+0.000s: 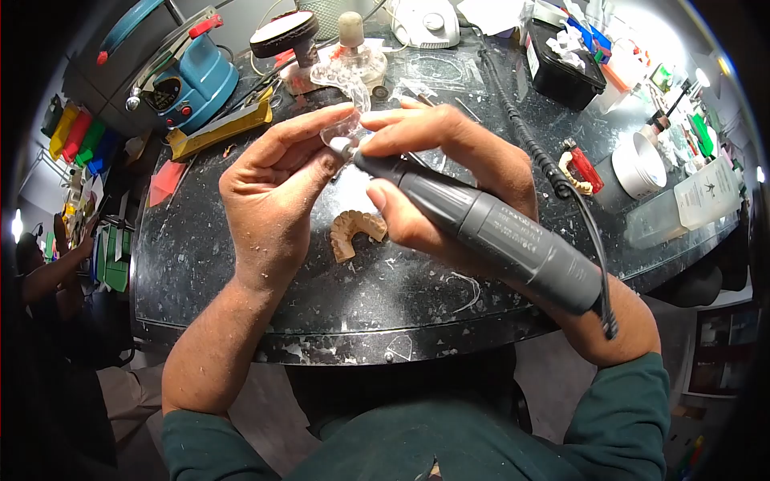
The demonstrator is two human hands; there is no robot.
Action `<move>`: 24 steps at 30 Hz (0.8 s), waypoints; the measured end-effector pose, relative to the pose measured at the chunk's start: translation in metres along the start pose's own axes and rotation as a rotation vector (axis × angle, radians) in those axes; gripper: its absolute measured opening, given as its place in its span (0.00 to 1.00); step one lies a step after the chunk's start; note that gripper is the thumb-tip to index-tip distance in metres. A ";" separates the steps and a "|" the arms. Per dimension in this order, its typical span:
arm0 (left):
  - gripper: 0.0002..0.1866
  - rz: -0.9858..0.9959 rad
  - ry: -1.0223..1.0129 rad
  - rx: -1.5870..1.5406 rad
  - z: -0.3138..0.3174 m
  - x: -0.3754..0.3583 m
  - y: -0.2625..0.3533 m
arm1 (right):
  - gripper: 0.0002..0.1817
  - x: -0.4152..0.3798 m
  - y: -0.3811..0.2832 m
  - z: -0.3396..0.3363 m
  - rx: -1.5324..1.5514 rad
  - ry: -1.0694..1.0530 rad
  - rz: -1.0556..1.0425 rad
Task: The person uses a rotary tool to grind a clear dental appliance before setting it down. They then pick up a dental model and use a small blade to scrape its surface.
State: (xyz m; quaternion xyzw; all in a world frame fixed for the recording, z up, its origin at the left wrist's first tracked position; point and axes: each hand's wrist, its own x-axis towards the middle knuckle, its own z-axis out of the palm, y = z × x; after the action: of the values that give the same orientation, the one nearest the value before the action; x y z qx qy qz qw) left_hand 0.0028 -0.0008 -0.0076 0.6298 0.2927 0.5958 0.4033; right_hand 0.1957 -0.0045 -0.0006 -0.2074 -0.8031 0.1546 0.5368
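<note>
Pinched in the fingers of my left hand (277,180) is a clear dental aligner (343,80), held up above the bench. My right hand (457,152) is wrapped round a black rotary handpiece (497,232), which slants from lower right up to the left. The handpiece's pale tip (343,147) is at the aligner, close to my left fingertips; whether it touches cannot be made out. Below my hands a tan plaster dental model (346,231) lies on the dark bench (305,309). Fine pale specks dot my left wrist.
A black coiled cord (553,172) runs across the right side. Near it are a white tub (638,164), a clear bottle (682,204) and a red-and-tan model (579,170). A blue machine (188,80) and yellow tray (224,128) stand left. A black bin (565,68) sits behind. Another person's arm (60,268) shows far left.
</note>
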 end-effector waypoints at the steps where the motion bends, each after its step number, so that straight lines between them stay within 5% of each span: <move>1: 0.16 0.010 0.000 -0.029 -0.001 0.001 -0.002 | 0.14 0.000 0.000 0.000 -0.001 0.000 0.000; 4: 0.16 -0.003 -0.006 -0.032 -0.002 0.001 -0.001 | 0.14 -0.001 -0.003 -0.002 0.076 0.003 0.170; 8: 0.16 0.010 -0.014 -0.025 -0.004 0.001 -0.003 | 0.14 0.002 -0.001 -0.003 0.005 -0.018 0.025; 11: 0.16 -0.008 -0.011 -0.027 -0.003 0.001 -0.003 | 0.15 -0.001 -0.006 0.001 0.165 0.026 0.227; 12: 0.16 -0.007 -0.011 -0.028 -0.002 0.001 -0.002 | 0.15 0.003 0.000 -0.005 -0.015 -0.056 0.007; 17: 0.14 -0.046 -0.012 -0.036 0.000 -0.001 0.001 | 0.16 0.001 -0.003 -0.001 0.148 0.075 0.160; 24: 0.13 -0.042 0.024 -0.006 0.000 -0.001 0.000 | 0.18 0.001 0.000 -0.005 -0.033 -0.058 -0.020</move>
State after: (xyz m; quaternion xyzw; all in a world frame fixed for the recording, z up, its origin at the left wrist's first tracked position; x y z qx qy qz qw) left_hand 0.0030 -0.0013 -0.0080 0.6151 0.3092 0.5956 0.4140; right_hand 0.1999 -0.0038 0.0026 -0.2039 -0.8228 0.1419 0.5111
